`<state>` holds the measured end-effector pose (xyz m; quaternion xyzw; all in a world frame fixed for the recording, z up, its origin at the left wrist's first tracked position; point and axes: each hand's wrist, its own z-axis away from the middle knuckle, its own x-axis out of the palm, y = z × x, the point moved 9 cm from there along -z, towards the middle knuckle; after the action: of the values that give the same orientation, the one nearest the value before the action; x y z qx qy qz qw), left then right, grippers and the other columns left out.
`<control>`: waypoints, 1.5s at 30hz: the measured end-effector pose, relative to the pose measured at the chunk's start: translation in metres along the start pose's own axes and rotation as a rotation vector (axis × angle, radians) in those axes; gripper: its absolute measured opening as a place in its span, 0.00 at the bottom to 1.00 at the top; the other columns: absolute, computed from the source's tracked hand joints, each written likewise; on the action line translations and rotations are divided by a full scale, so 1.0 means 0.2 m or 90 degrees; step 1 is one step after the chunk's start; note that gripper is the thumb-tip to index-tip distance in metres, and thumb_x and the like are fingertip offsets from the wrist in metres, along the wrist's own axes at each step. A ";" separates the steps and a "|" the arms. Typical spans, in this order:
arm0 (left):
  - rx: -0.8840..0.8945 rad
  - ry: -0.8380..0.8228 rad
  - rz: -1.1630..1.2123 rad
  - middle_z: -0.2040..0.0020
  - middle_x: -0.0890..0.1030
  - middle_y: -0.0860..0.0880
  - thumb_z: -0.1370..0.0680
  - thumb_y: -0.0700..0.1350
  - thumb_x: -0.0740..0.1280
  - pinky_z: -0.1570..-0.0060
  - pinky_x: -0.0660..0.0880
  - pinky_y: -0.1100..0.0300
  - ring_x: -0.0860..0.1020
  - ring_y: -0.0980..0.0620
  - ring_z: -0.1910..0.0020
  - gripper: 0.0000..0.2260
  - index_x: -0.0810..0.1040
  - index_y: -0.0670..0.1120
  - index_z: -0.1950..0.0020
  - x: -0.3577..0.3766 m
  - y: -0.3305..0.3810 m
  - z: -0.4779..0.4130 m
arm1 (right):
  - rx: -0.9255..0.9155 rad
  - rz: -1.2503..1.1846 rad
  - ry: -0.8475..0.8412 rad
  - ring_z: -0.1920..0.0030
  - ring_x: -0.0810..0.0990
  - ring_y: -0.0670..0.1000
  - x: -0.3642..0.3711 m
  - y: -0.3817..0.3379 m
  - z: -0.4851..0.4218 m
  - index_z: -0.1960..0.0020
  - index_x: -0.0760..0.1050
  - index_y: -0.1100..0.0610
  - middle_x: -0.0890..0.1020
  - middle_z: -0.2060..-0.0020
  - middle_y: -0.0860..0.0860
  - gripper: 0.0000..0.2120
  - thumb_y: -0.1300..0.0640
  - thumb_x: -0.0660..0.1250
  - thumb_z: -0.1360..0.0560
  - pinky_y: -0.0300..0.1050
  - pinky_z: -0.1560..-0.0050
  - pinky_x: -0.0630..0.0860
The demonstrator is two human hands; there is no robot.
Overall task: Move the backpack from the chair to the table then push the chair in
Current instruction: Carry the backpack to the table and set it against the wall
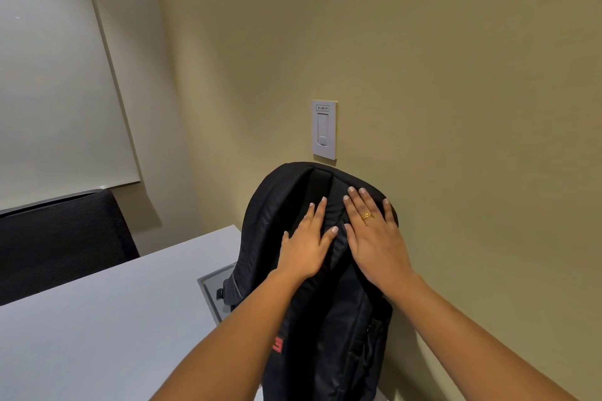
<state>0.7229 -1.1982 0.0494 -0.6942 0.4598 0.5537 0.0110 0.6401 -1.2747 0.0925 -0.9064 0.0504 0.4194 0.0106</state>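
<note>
A black backpack stands upright on the white table, its back against the beige wall. A bit of red print shows low on its front. My left hand lies flat on the upper front of the bag, fingers spread. My right hand, with a gold ring, rests flat beside it on the bag's top right, fingers apart. Neither hand is closed around any part of the bag. The chair the bag came from is out of view.
A black mesh chair back stands behind the table's far left edge. A grey recessed panel in the tabletop sits partly under the bag. A white wall switch is just above the bag, and a whiteboard hangs at left.
</note>
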 end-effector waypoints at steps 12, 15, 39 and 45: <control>-0.350 0.102 0.392 0.25 0.56 0.41 0.20 0.56 0.51 0.29 0.57 0.45 0.58 0.40 0.27 0.27 0.51 0.45 0.25 -0.28 -0.70 0.05 | 0.377 -0.616 0.088 0.28 0.57 0.49 0.05 -0.21 0.27 0.26 0.48 0.56 0.53 0.26 0.53 0.34 0.54 0.64 0.24 0.49 0.30 0.63; -0.361 -0.006 0.438 0.26 0.59 0.42 0.20 0.57 0.48 0.31 0.59 0.47 0.61 0.41 0.28 0.27 0.52 0.45 0.26 -0.19 -0.72 0.03 | 0.493 -0.671 -0.014 0.30 0.62 0.56 0.18 -0.23 0.31 0.26 0.49 0.56 0.59 0.28 0.56 0.33 0.51 0.63 0.24 0.57 0.32 0.64; -0.214 -0.040 0.235 0.30 0.69 0.41 0.21 0.44 0.60 0.35 0.67 0.46 0.70 0.40 0.34 0.24 0.57 0.44 0.27 -0.19 -0.70 0.35 | 0.470 -0.570 -0.016 0.61 0.78 0.52 0.27 -0.31 0.44 0.61 0.69 0.58 0.76 0.63 0.55 0.11 0.53 0.64 0.25 0.49 0.61 0.77; -0.229 -0.038 0.228 0.23 0.43 0.45 0.21 0.52 0.56 0.27 0.48 0.51 0.46 0.48 0.24 0.32 0.39 0.45 0.26 0.07 -0.65 0.39 | 0.070 -0.307 0.075 0.63 0.74 0.49 0.06 -0.49 0.33 0.60 0.71 0.58 0.75 0.65 0.51 0.07 0.66 0.67 0.29 0.41 0.65 0.72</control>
<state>0.7477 -1.0906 -0.0554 -0.5760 0.4690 0.6399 -0.1971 0.6076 -1.1748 0.0383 -0.9131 -0.1438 0.3480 0.1567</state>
